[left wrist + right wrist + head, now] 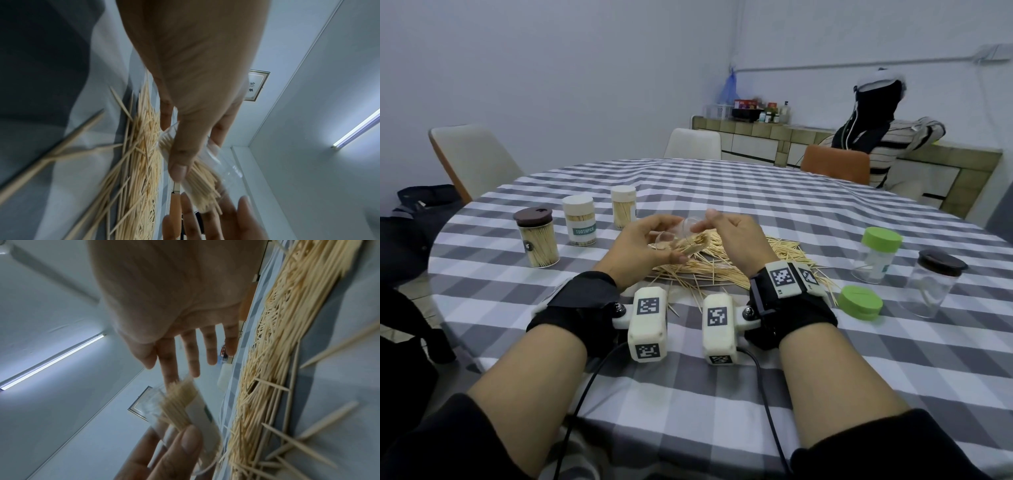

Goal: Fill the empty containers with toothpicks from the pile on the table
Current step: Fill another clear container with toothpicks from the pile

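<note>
**Clear jar held over the toothpick pile**

The left hand (pixel 645 245) grips a clear jar (pixel 207 170), tilted, with thumb and fingers curled round its wall. A bundle of toothpicks (pixel 202 183) sits inside it. The right hand (pixel 736 236) is at the jar mouth, fingers extended and spread, holding nothing. The pile (pixel 726 262) lies on the tabletop (pixel 722 377) directly beneath both hands. Three filled jars (pixel 578 221) stand left of the hands; two empty jars (pixel 935 284) and a green lid (pixel 859 303) lie to the right.

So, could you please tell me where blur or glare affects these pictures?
Head view: mostly sharp, clear jar hard to make out. Left wrist view: near toothpicks out of focus, ceiling light glaring. Right wrist view: right hand soft, light strip blooming.
</note>
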